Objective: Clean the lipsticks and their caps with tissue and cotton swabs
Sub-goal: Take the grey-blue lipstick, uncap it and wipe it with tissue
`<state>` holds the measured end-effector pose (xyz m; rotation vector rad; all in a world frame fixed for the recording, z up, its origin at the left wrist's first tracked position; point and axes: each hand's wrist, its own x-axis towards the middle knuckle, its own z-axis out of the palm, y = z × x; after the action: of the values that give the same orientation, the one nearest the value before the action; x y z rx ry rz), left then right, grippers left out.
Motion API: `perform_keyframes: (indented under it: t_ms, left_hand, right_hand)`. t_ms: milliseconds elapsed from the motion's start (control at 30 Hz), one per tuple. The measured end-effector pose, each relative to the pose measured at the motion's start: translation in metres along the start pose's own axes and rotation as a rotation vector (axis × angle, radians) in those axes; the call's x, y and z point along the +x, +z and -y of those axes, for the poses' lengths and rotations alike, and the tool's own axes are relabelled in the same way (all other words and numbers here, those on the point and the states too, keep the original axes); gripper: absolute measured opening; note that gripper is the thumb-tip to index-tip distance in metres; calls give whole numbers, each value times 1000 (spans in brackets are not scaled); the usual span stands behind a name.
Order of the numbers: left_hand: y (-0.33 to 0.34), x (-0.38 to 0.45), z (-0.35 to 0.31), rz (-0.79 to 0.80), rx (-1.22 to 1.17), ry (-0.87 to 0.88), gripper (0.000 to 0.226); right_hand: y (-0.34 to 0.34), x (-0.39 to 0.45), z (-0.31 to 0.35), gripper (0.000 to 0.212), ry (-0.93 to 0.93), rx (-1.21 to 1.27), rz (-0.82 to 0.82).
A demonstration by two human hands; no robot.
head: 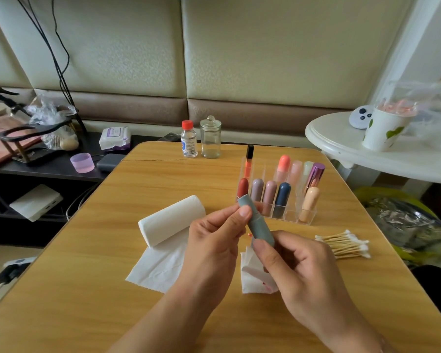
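A grey-blue capped lipstick (256,220) is held above the wooden table (87,289) between both hands. My left hand (214,240) pinches its upper end with thumb and fingers. My right hand (298,271) grips its lower end. Under my right hand lies a crumpled tissue (252,278) with red smears. A tissue roll (172,219) lies to the left, one sheet unrolled toward me. Cotton swabs (345,245) lie in a pile at the right. A clear organiser (288,215) behind the hands holds several lipsticks.
A red-capped bottle (189,140) and a lidded glass jar (210,138) stand at the table's far edge. A white round table (341,149) with a paper cup (382,131) is at the right. A dark shelf (49,169) with clutter is on the left.
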<state>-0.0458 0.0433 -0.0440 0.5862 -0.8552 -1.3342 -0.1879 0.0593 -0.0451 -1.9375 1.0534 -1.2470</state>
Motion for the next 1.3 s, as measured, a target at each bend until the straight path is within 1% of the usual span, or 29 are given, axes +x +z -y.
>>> perform_keyframes:
  t_ms: [67, 133, 167, 267, 367, 433, 567, 633, 700, 800, 867, 933, 967, 1033, 1167, 1233, 1300]
  left_hand:
    - [0, -1, 0, 10, -6, 0, 42]
    - [-1, -1, 0, 16, -10, -5, 40]
    - [0, -2, 0, 24, -20, -8, 39]
    - [0, -3, -1, 58, -53, -13, 38]
    - [0, -4, -2, 57, -48, -10, 38]
    - [0, -4, -2, 34, -57, -20, 42]
    - [0, -4, -1, 12, -15, -33, 43]
    - [1, -4, -1, 11, -4, -35, 44]
    - [1, -5, -1, 31, -17, -42, 45]
    - [2, -5, -1, 60, -38, -51, 44]
    - [2, -6, -1, 76, -43, -41, 37]
    - [3, -7, -1, 71, -45, -32, 29]
    - [3, -6, 0, 59, -41, -33, 26]
    - [2, -6, 1, 39, -21, -41, 24]
    - [1, -6, 3, 18, -1, -57, 28]
    - [1, -6, 3, 15, 3, -50, 28]
    - [2, -6, 4, 23, 7, -37, 27]
  right_hand:
    - [1, 0, 1, 33, -66, -97, -26]
    - [2, -1, 1, 29, -80, -83, -33]
    - [3, -1, 1, 30, -56, -21, -17]
    - [3, -3, -1, 44, 48, 178, 79]
    - [1, -2, 2, 48, 93, 251, 131]
    - [0, -1, 3, 46, 41, 140, 83]
    - [3, -1, 1, 37, -177, -270, -61]
    - [6, -2, 1, 37, -214, -320, -96]
    - [6, -3, 1, 37, -167, -199, -77]
    - [4, -4, 1, 42, 1, 54, 35]
    - [3, -3, 1, 41, 99, 207, 114]
    - [1, -2, 2, 41, 137, 245, 137]
    - [1, -1, 2, 42, 120, 190, 117]
    - [2, 0, 1, 45, 30, 2, 36]
    - [5, 0, -2, 38, -229, -341, -151]
    - [7, -1, -2, 37, -297, -467, -200]
    - [8, -1, -2, 37, -333, -539, -242]
